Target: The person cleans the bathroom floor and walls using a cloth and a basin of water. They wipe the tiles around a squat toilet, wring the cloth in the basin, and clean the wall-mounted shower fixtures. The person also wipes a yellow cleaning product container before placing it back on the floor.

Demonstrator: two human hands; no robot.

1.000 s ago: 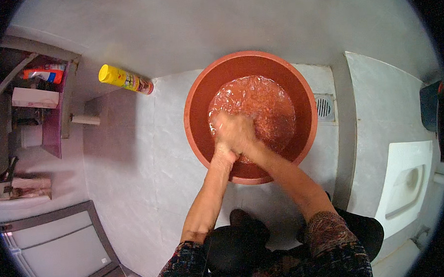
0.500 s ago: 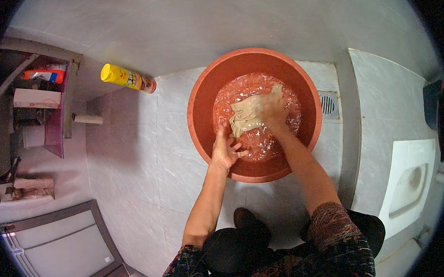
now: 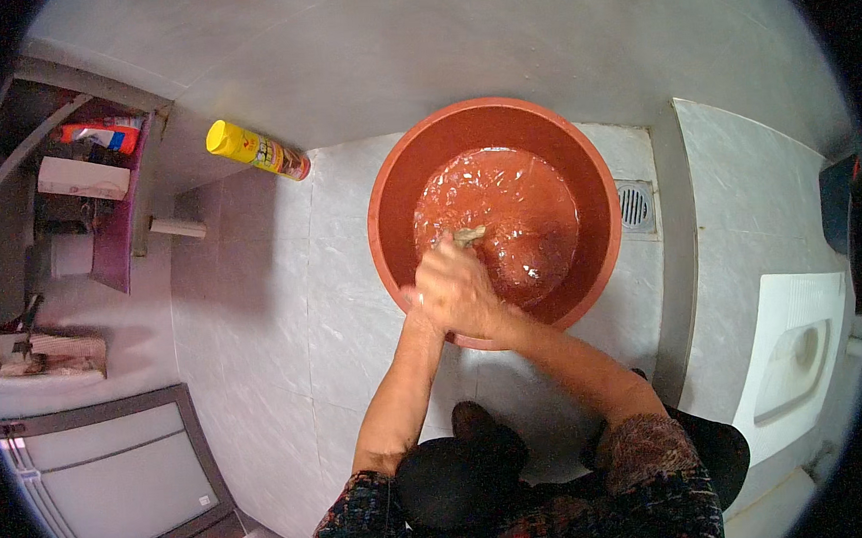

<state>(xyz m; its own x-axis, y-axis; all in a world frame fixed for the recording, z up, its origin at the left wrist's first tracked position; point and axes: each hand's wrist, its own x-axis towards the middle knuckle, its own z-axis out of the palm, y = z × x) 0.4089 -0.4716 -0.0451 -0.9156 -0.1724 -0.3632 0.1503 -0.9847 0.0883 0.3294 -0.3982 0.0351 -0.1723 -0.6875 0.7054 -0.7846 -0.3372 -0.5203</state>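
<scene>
A round red-brown plastic basin (image 3: 595, 286) stands on the floor with rippling water (image 3: 504, 184) in it. Over its near left side my two hands are pressed together. My right hand (image 3: 459, 289) lies on top, its fingers curled around a bunched beige cloth (image 3: 469, 236). Only a small end of the cloth sticks out past the fingers; the rest is hidden. Underneath, my left hand (image 3: 416, 303) is mostly covered, and its fingers do not show.
A yellow-capped spray can (image 3: 257, 150) stands by the wall at the left. Right of the basin are a floor drain (image 3: 634, 207) and a raised step (image 3: 679, 258) with a white squat toilet (image 3: 796, 359). At far left, a shelf (image 3: 112, 225) holds several items.
My right hand has drawn the cloth from the basin's middle toward me and left, onto my left hand. The cloth, spread out before, is now bunched. My left hand's open fingers are now covered.
</scene>
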